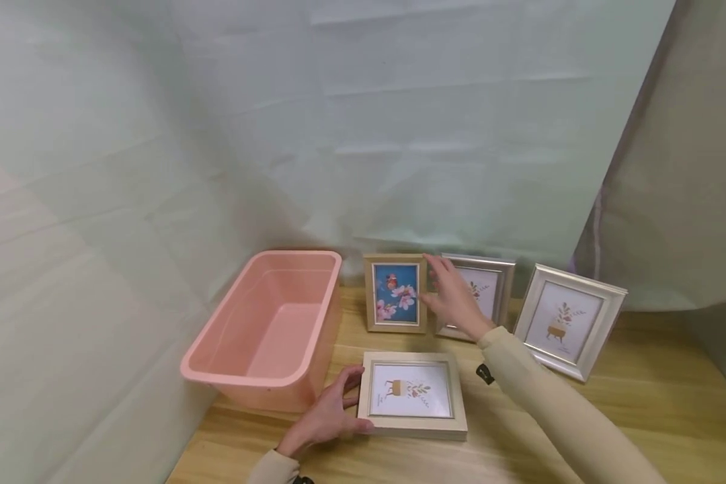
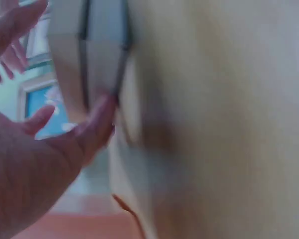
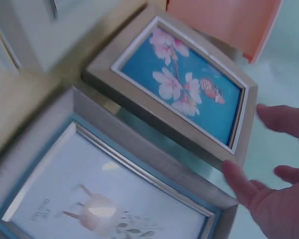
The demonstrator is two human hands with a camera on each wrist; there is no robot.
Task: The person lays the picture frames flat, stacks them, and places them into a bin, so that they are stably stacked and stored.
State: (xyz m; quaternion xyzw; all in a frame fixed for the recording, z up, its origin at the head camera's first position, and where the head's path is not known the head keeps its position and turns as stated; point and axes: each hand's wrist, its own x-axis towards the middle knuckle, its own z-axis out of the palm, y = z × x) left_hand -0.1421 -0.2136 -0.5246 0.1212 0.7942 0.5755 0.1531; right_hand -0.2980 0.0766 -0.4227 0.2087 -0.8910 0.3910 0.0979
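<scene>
Two cream picture frames lie flat in a stack; the upper frame (image 1: 411, 390) shows a potted plant print, and the lower frame (image 2: 104, 67) appears in the left wrist view. At the stack's left side is my left hand (image 1: 329, 411), thumb at the near corner and fingers loosely bent along the edge. A tan frame with a blue blossom picture (image 1: 396, 296) stands upright behind the stack. My right hand (image 1: 456, 299) reaches to its upper right corner, fingertips spread at the edge. Behind that hand, a grey-silver frame (image 1: 507, 289) is partly hidden.
A pink plastic tub (image 1: 251, 381) stands on the left of the wooden table (image 1: 647, 403). To the right, a pale silver frame (image 1: 565, 323) leans back, standing at an angle. Light cloth (image 1: 399, 134) hangs behind everything.
</scene>
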